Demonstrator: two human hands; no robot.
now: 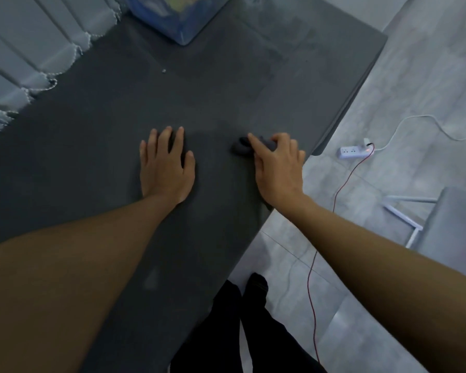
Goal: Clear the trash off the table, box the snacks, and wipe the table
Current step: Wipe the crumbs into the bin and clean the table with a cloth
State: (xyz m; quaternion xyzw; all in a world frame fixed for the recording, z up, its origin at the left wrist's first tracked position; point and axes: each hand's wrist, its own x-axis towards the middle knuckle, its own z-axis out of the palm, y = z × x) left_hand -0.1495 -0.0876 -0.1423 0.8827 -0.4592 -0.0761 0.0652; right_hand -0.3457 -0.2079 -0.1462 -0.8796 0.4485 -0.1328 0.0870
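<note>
Your left hand lies flat on the surface, fingers straight and spread, likely to steady you. Your right hand curls its fingers over the dark cloth, ready to wipe.

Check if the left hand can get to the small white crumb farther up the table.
Probably yes. The left hand lies flat on the table, holding nothing, and only bare tabletop lies between it and the crumb.

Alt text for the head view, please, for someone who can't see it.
A person's right hand grips a dark cloth on a dark grey table near its right edge, while the left hand lies flat nearby. A blue box sits at the far end.
</note>
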